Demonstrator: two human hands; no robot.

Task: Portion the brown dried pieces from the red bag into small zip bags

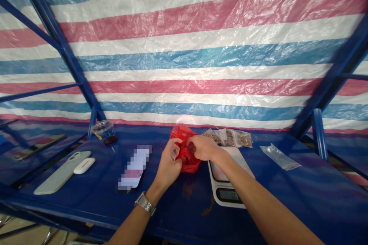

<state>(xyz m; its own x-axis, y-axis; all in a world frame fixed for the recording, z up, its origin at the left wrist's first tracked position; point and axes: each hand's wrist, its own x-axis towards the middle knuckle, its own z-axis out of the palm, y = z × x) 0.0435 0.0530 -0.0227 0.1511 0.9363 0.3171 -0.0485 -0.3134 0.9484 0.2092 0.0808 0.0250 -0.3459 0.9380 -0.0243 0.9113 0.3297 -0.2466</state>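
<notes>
My left hand [169, 166], with a metal wristwatch [145, 203] on its wrist, pinches a small clear zip bag [175, 152] against a crumpled red plastic bag [190, 163]. My right hand [202, 147] grips the top of the red bag from the right, and a dark bit shows at its fingertips. A white digital kitchen scale [227, 190] lies just below, partly under my right forearm. Several small zip bags of brown pieces [229, 138] lie behind the scale.
On the blue table [301, 195] lie a flat clear bag [280, 157], a phone with a blurred screen [134, 167], a pale phone [61, 172], a white earbud case [84, 165] and a lidded plastic cup [105, 132]. Blue steel posts and a striped tarp [184, 61] stand behind.
</notes>
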